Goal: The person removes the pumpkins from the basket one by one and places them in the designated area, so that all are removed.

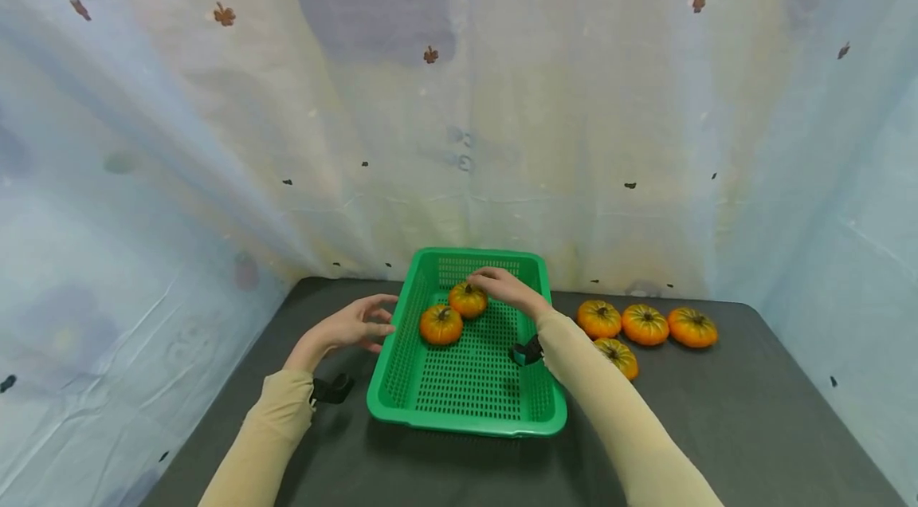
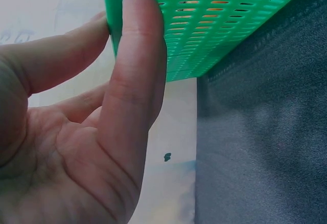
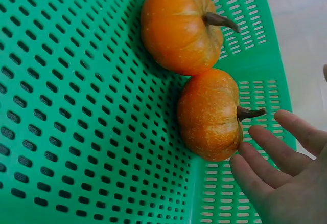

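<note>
A green perforated plastic basket [image 1: 466,421] holds two small orange pumpkins side by side toward its far left part. My left hand [image 1: 350,325] is outside the basket's left wall, relaxed fingertips resting against it just under the rim. Over the basket, my right hand [image 1: 506,288] reaches to the farther pumpkin [image 1: 468,303]. In the right wrist view its fingers [image 3: 271,155] are spread and nearly straight, the tips right beside that pumpkin's stem and lower side. The nearer pumpkin [image 1: 440,327] touches its neighbour and has a brown stem.
Right of the basket, several more pumpkins [image 1: 645,324] lie on the dark grey table [image 1: 746,411], one of them [image 1: 618,357] partly behind the right sleeve. A pale patterned curtain [image 1: 502,108] hangs behind the table and along both sides.
</note>
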Tool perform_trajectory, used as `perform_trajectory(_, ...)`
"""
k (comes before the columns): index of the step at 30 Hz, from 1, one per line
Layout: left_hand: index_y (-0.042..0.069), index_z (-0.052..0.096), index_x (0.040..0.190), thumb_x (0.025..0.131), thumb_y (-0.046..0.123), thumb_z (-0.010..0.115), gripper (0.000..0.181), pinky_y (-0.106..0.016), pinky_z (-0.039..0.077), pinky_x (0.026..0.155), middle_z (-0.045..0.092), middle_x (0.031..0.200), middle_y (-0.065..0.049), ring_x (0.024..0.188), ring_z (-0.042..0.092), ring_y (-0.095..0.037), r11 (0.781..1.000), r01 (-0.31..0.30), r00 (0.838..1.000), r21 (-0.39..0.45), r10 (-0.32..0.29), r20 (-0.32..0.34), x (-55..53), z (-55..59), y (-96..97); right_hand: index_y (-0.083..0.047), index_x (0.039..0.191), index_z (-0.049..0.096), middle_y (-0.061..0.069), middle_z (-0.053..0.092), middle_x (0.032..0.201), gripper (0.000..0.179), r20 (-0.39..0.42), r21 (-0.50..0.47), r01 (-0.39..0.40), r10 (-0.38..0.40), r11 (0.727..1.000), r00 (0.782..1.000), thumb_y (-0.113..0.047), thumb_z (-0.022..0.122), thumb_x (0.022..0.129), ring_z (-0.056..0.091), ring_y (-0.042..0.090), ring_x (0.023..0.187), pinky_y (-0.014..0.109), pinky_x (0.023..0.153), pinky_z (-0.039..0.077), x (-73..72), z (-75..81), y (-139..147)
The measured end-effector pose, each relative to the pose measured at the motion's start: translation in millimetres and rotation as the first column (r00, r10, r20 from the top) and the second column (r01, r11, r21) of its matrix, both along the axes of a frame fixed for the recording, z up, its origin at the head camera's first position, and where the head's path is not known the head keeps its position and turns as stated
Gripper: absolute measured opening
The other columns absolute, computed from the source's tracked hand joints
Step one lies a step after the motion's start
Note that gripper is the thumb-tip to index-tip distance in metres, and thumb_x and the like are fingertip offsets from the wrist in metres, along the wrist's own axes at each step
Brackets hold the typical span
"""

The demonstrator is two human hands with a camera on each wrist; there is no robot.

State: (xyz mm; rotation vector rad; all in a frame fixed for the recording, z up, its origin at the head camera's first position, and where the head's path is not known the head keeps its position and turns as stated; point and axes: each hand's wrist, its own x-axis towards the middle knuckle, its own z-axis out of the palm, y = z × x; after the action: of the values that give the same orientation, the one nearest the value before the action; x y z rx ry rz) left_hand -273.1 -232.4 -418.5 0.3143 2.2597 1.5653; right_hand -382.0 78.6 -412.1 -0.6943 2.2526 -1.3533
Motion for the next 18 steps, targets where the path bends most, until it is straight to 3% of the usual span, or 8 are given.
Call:
perform_trajectory(11,0.007,0.022,0.151,0.096,0.016,0.062,0.069,-0.044,0.057,0.079,0.05,0.123,-0.021,0.1,0.062,-0.03,1.0,0.002,1.0,0.005,-0.002,0.001,0.5,-0.7,-0.7,-0.009,0.145,0.041,0.013,0.035,0.149,0.061,0.03,0.043,0.04,-0.042,0.998,0.999,-0.05,0.042,0.099,0.031,0.031,0.136,0.05,0.11,0.029,1.8,0.7,-11.1)
perform_trajectory(18,0.005,0.021,0.151,0.096,0.015,0.061,0.069,-0.044,0.057,0.078,0.05,0.123,-0.021,0.1,0.062,-0.03,1.0,0.004,1.0,0.005,-0.004,-0.004,2.6,2.6,0.1,-0.012,0.149,0.035,0.013,0.024,0.155,0.07,0.032,0.068,-0.018,0.016,0.997,0.999,-0.059,0.037,0.097,0.022,0.032,0.141,0.051,0.113,0.022,0.8,-0.9,-13.2)
